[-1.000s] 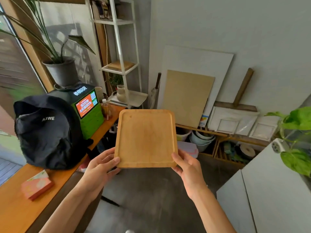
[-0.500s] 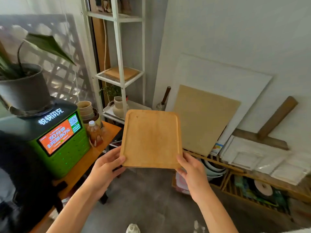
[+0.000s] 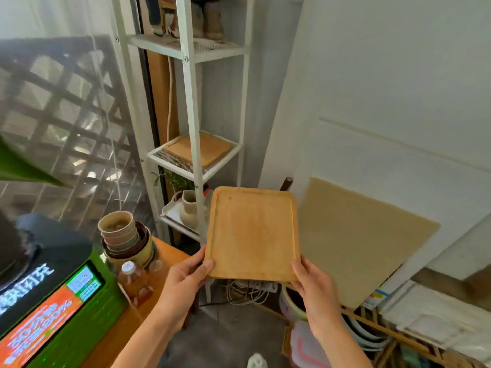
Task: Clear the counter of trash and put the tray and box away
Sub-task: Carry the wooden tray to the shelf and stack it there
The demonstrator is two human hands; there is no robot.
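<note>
I hold a square wooden tray (image 3: 252, 232) flat in front of me, in the air before a white shelf unit (image 3: 190, 107). My left hand (image 3: 183, 281) grips its near left corner and my right hand (image 3: 314, 289) grips its near right corner, thumbs on top. The tray is empty. A similar wooden tray (image 3: 200, 150) lies on the mesh middle shelf, above and left of the one I carry. A wooden counter (image 3: 170, 254) runs along my left side.
On the counter stand a stack of cups and bowls (image 3: 123, 239), a small bottle (image 3: 134, 281) and a green machine (image 3: 61, 309). A vase (image 3: 189, 209) stands on the lower shelf. Boards (image 3: 356, 237) lean on the right wall above low racks holding bowls.
I have moved closer to the white shelf unit with the tray held in both hands. The view has swung up and left, so the middle shelf now looms larger.
</note>
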